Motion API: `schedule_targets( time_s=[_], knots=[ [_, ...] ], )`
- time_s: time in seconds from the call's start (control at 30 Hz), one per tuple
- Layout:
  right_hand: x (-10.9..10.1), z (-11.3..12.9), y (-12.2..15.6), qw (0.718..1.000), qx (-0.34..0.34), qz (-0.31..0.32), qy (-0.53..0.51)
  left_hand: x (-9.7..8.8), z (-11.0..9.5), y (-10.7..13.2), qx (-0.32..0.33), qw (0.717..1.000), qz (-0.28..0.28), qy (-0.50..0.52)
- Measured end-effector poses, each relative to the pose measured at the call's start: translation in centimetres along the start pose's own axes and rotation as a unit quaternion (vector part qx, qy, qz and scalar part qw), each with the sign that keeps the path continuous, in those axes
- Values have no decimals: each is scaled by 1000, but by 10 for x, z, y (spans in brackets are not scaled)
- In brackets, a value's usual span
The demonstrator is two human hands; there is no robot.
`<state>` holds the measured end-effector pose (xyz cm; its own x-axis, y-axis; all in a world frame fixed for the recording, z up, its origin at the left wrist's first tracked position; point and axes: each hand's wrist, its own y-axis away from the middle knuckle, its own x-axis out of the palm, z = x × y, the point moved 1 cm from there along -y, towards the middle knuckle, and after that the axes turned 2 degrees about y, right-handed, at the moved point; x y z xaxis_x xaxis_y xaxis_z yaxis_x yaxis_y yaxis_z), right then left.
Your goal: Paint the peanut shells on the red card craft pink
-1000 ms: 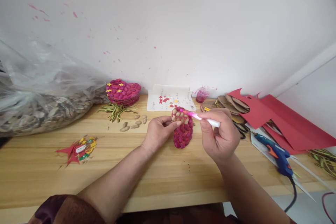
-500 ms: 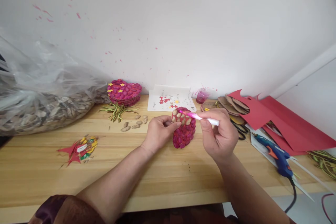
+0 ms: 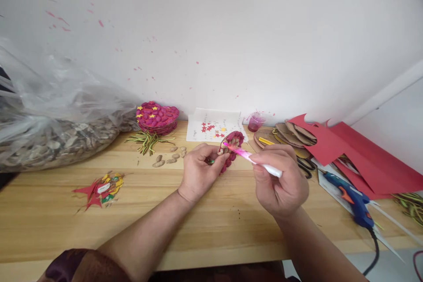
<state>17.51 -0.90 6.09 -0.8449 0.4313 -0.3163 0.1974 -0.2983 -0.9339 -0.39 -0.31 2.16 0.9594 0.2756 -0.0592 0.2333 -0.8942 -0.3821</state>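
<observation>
My left hand is closed on a small disc covered in magenta-painted shells, tilted up off the wooden table so it shows edge-on. Some shells near its top are still bare tan. My right hand pinches a white-handled brush whose pink tip touches the disc's upper part. Both hands are near the table's middle, in front of a white sheet with red and yellow stars.
A big clear bag of shells fills the left. A stack of finished magenta discs, green strips, loose peanut shells, a small pink paint cup, brown card discs, red paper, a blue glue gun and star scraps surround.
My left hand has tipped the painted disc from lying flat to nearly on edge. My right hand with the brush has shifted slightly lower and right, its tip staying on the disc.
</observation>
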Motion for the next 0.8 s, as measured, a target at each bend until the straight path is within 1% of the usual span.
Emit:
schedule_targets(
  time_s=[0.5,0.63,0.8],
  knots=[
    [-2,7,-5,998,-57,38,19,-4,-4,-1,17,999,13,-39],
    [-3,8,-6,997,-69,34,27,-4,-2,-1,49,997,4,-51],
    [-3,13,-8,996,-74,33,32,-4,3,-1,119,989,-8,-88]
  ],
)
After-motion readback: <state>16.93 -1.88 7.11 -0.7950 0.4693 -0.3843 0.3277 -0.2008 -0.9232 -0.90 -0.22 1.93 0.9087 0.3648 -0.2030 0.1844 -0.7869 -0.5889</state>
